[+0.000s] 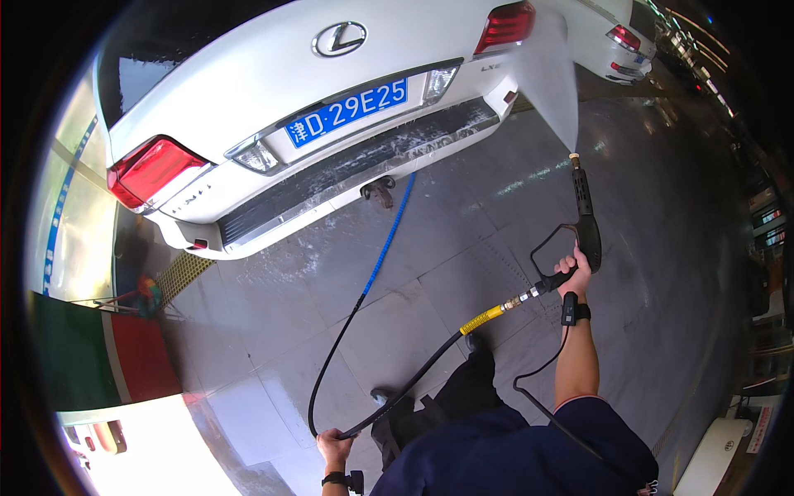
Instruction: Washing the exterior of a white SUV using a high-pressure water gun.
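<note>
My right hand (574, 273) grips the handle of a black pressure washer gun (586, 229). From its nozzle a fan of water spray (549, 87) spreads upward in view, over the right rear corner of a white Lexus SUV (260, 99). A black hose (428, 372) with a yellow sleeve (481, 319) joins the gun's handle by metal fittings. My left hand (335, 445) is closed around this hose low in the view. From there the hose loops back up to a blue-wrapped section (388, 242) that passes beneath the SUV's rear bumper (372, 180).
Another white car (620, 43) stands at the upper right. A yellow floor grating (186, 273) lies by the SUV's left rear corner, near a green and red panel (124, 359). The tiled floor (434, 273) looks wet. A white vehicle part or casing (713, 456) shows at the lower right.
</note>
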A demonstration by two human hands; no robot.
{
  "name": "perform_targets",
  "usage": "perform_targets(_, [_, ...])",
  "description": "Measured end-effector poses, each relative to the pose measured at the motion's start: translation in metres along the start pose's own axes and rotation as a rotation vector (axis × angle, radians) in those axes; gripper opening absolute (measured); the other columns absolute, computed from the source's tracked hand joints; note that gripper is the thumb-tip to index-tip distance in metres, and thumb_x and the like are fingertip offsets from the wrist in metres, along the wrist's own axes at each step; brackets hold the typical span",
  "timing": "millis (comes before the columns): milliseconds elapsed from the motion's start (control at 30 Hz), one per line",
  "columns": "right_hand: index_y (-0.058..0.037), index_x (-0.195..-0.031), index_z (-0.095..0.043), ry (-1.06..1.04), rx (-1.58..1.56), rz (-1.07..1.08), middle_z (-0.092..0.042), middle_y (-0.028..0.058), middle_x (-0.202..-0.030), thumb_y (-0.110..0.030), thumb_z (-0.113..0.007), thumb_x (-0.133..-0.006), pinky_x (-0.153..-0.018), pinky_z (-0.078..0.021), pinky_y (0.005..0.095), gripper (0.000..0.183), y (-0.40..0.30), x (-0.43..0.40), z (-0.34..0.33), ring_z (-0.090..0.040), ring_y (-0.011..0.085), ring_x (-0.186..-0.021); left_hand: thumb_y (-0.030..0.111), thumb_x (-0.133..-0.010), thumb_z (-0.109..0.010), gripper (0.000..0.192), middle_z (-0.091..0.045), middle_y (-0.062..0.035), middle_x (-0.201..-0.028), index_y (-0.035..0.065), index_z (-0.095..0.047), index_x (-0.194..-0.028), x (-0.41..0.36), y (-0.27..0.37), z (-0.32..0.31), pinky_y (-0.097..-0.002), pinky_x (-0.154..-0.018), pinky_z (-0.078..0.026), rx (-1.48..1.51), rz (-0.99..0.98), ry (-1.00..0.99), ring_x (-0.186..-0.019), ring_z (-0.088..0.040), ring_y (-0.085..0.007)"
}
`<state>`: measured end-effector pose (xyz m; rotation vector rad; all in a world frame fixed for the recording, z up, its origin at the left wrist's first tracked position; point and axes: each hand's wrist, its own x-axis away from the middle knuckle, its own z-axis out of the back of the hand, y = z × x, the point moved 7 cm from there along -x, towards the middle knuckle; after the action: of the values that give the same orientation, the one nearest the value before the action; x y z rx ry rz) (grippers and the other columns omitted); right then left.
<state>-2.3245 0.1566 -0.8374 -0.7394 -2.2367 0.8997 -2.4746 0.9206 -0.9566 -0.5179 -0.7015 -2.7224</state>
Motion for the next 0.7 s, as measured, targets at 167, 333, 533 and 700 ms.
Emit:
perform_targets(167, [-0.0192, -0.124, -0.059, -0.249, 0.124, -0.166, -0.039, -0.0068, -0.062, -0.02, -0.056, -0.095, -0.058, -0.0357, 0.0293, 0.03, 0.004, -0.086, 0.042, -0.037, 0.0095, -0.05, 0.051, -0.048, -0.091, 0.049, -0.061, -0.012, -0.06, 0.009, -0.067, -0.056, 0.041, 0.08, -0.06, -0.045, -0.079, -0.045, -0.15, -0.042, 0.002, -0.074, -0.061, -0.0339])
perform_targets(333, [-0.0163, -0.141, -0.05, -0.458, 0.151, -0.404, -0.037, -0.0065, -0.062, -0.022, -0.054, -0.095, -0.058, -0.0326, 0.0281, 0.046, 0.012, -0.157, 0.043, -0.034, 0.0087, -0.049, 0.052, -0.049, -0.09, 0.047, -0.059, -0.01, -0.059, 0.0114, -0.067, -0.055, 0.107, 0.15, -0.103, -0.0421, -0.082, -0.045, -0.164, -0.057, -0.08, -0.072, -0.06, -0.032])
perform_targets(533, [-0.0173, -0.058, -0.039, -0.648, 0.335, -0.481, -0.034, -0.0047, -0.054, -0.026, -0.059, -0.091, -0.056, -0.0301, 0.027, 0.04, 0.033, -0.185, -0.032, -0.035, 0.0093, -0.048, 0.054, -0.055, -0.09, 0.052, -0.063, -0.013, -0.061, 0.0064, -0.068, -0.058, 0.147, 0.206, -0.132, -0.0443, -0.073, -0.045, -0.142, 0.023, -0.074, -0.068, -0.061, -0.0337])
perform_targets(700, [-0.0116, -0.065, -0.053, -0.738, 0.398, -0.478, -0.047, -0.0022, -0.055, -0.013, -0.069, -0.084, -0.048, -0.0335, 0.0267, 0.025, 0.052, -0.149, -0.105, -0.045, 0.0101, -0.047, 0.057, -0.054, -0.089, 0.051, -0.062, -0.0105, -0.062, 0.0097, -0.068, -0.058, 0.161, 0.214, -0.147, -0.0429, -0.077, -0.044, -0.074, 0.164, -0.099, -0.076, -0.061, -0.0326])
